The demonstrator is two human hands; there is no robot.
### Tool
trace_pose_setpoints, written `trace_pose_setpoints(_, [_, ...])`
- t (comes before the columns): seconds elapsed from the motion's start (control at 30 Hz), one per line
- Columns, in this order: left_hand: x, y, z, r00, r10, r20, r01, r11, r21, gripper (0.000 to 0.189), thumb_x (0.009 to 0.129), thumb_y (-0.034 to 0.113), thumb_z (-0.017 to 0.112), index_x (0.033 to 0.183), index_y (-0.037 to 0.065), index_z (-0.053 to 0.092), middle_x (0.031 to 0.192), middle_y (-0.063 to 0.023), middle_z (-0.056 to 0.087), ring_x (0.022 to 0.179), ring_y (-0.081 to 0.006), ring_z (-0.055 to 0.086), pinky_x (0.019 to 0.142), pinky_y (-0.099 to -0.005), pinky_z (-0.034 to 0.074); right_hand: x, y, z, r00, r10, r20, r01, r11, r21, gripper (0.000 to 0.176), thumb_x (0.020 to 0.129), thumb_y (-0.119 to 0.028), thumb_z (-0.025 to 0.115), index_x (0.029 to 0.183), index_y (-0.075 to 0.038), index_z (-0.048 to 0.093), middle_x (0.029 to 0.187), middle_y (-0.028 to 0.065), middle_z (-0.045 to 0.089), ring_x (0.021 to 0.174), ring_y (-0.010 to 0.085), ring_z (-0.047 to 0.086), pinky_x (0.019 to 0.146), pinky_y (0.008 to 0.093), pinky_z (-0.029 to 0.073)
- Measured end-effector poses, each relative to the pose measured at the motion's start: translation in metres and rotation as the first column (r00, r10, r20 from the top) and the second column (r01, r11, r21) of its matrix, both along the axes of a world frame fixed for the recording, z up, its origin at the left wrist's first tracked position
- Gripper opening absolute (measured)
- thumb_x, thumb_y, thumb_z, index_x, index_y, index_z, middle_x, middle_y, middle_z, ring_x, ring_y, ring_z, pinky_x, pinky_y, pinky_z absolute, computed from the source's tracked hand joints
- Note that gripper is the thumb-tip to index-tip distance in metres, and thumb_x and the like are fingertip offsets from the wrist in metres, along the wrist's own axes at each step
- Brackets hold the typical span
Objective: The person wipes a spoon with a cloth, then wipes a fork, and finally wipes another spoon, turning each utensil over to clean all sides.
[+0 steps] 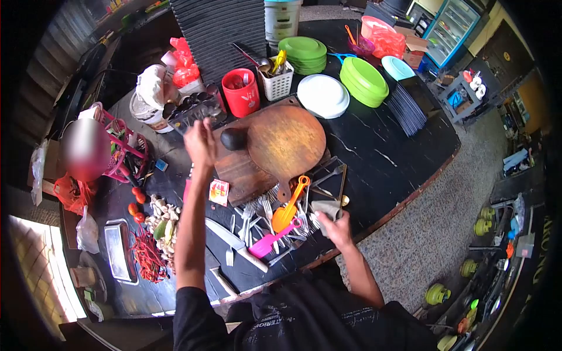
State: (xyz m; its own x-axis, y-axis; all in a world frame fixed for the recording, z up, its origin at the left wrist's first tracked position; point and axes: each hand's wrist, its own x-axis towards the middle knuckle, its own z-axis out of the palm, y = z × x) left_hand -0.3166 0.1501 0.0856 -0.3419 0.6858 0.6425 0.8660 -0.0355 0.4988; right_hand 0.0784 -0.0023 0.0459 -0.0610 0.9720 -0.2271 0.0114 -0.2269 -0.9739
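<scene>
My left hand [201, 143] reaches forward, its fingers drawn together at the near edge of a holder of dark utensils [202, 108]. What is between those fingers is too blurred to make out. My right hand [338, 229] is closed on a greyish cloth [326, 209] at the right of a pile of forks and spoons [252, 213]. On that pile lie an orange plastic spoon [285, 215] and a pink spatula [266, 244]. A large knife [234, 243] rests in front. Between my hands is a round wooden board [287, 143] on a rectangular cutting board [237, 178].
Behind the boards stand a red container [240, 93], a white utensil basket [277, 82], a white plate [323, 96] and green plate stacks [363, 82]. Mushrooms [161, 216], red chillies [149, 257] and a metal tray [120, 251] lie left. The black table's edge [404, 196] runs along the right.
</scene>
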Motion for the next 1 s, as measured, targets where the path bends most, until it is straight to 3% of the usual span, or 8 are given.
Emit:
trace_pose_setpoints(0.03, [0.018, -0.007, -0.023, 0.965, -0.106, 0.238, 0.127, 0.989, -0.074, 0.014, 0.092, 0.007, 0.058, 0.082, 0.001, 0.051, 0.069, -0.0186, 0.057, 0.055, -0.0350, 0.053, 0.052, -0.0461, 0.041, 0.007, 0.001, 0.006, 0.999, -0.029, 0.039, 0.030, 0.999, -0.027, 0.024, 0.086, -0.010, 0.073, 0.107, 0.001, 0.071, 0.099, 0.0050, 0.072, 0.088, 0.0120, 0.067, 0.077, 0.0280, 0.053])
trace_pose_setpoints(0.1, [0.081, -0.036, -0.031, 0.924, -0.300, 0.236, 0.304, 0.952, 0.023, 0.019, 0.074, -0.010, 0.050, 0.089, 0.001, 0.054, 0.071, -0.0170, 0.060, 0.063, -0.0356, 0.060, 0.061, -0.0431, 0.049, 0.024, 0.003, -0.006, 0.993, -0.101, 0.061, 0.096, 0.991, 0.089, 0.024, 0.086, -0.012, 0.074, 0.106, 0.000, 0.073, 0.099, 0.0053, 0.073, 0.087, 0.0119, 0.067, 0.077, 0.0274, 0.053])
trace_pose_setpoints(0.3, [0.246, -0.117, -0.059, 0.676, -0.592, 0.439, 0.699, 0.704, -0.128, 0.044, 0.070, -0.010, 0.056, 0.112, 0.002, 0.054, 0.088, -0.0191, 0.061, 0.083, -0.0392, 0.061, 0.074, -0.0477, 0.049, 0.078, 0.006, 0.001, 0.949, -0.309, 0.059, 0.301, 0.947, 0.116, 0.028, 0.087, -0.010, 0.073, 0.113, 0.000, 0.068, 0.106, 0.0047, 0.071, 0.092, 0.0126, 0.066, 0.083, 0.0283, 0.052])
trace_pose_setpoints(0.33, [0.261, -0.128, -0.059, 0.705, -0.615, 0.353, 0.709, 0.627, -0.323, 0.047, 0.069, -0.007, 0.059, 0.115, 0.002, 0.053, 0.090, -0.0187, 0.061, 0.085, -0.0381, 0.060, 0.079, -0.0477, 0.050, 0.090, 0.006, 0.003, 0.929, -0.366, 0.055, 0.359, 0.926, 0.115, 0.028, 0.087, -0.011, 0.074, 0.112, -0.001, 0.068, 0.107, 0.0047, 0.070, 0.094, 0.0136, 0.065, 0.085, 0.0292, 0.052])
trace_pose_setpoints(0.43, [0.307, -0.141, -0.076, 0.767, -0.632, 0.109, 0.610, 0.666, -0.430, 0.038, 0.078, 0.016, 0.069, 0.112, 0.003, 0.058, 0.102, -0.0151, 0.060, 0.102, -0.0339, 0.057, 0.083, -0.0439, 0.050, 0.111, 0.003, 0.014, 0.880, -0.475, 0.003, 0.469, 0.870, 0.151, 0.028, 0.086, -0.011, 0.074, 0.112, -0.002, 0.067, 0.109, 0.0052, 0.069, 0.098, 0.0144, 0.065, 0.088, 0.0300, 0.051])
trace_pose_setpoints(0.63, [0.337, -0.133, -0.098, 0.854, -0.519, 0.046, 0.436, 0.664, -0.607, 0.038, 0.082, 0.031, 0.071, 0.105, 0.003, 0.065, 0.114, -0.0143, 0.057, 0.106, -0.0328, 0.054, 0.084, -0.0439, 0.050, 0.126, -0.018, 0.011, 0.871, -0.491, -0.010, 0.487, 0.861, 0.146, 0.029, 0.086, -0.011, 0.074, 0.113, 0.001, 0.069, 0.110, 0.0079, 0.070, 0.100, 0.0171, 0.066, 0.090, 0.0309, 0.051])
trace_pose_setpoints(0.83, [0.324, -0.133, -0.083, 0.853, -0.462, 0.242, 0.519, 0.705, -0.483, 0.020, 0.078, 0.014, 0.072, 0.092, 0.003, 0.065, 0.096, -0.0160, 0.067, 0.091, -0.0361, 0.065, 0.076, -0.0459, 0.055, 0.128, -0.040, 0.004, 0.897, -0.440, -0.050, 0.442, 0.891, 0.100, 0.031, 0.087, -0.011, 0.073, 0.115, 0.000, 0.067, 0.111, 0.0059, 0.069, 0.101, 0.0149, 0.064, 0.091, 0.0303, 0.050])
trace_pose_setpoints(1.0, [0.294, -0.133, -0.047, 0.777, -0.414, 0.474, 0.523, 0.844, -0.119, 0.011, 0.079, -0.003, 0.069, 0.088, 0.003, 0.068, 0.087, -0.0131, 0.064, 0.080, -0.0290, 0.066, 0.067, -0.0394, 0.054, 0.127, -0.043, 0.002, 0.902, -0.426, -0.070, 0.431, 0.901, 0.060, 0.031, 0.086, -0.011, 0.073, 0.114, 0.000, 0.067, 0.112, 0.0061, 0.069, 0.101, 0.0156, 0.064, 0.091, 0.0306, 0.050])
